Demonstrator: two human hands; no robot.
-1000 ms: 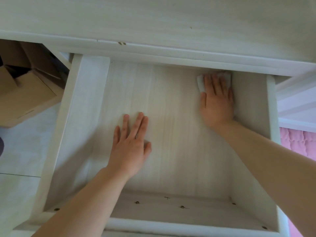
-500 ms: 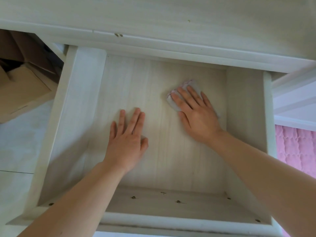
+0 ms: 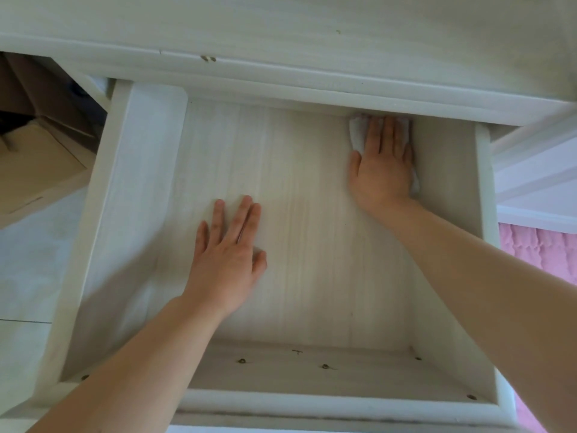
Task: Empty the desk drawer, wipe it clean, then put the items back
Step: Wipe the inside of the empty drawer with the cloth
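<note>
Under flat right hand [image 3: 382, 170], crumpled white cloth [image 3: 357, 135]

Soft, dim daylight, perhaps from the left; faint shadows, wide-angle bending at edges, slight overall blur.

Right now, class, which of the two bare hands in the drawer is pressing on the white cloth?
The right hand, at the far right corner of the pale wooden drawer, presses the crumpled white cloth. The left hand lies flat on bare wood.
</note>
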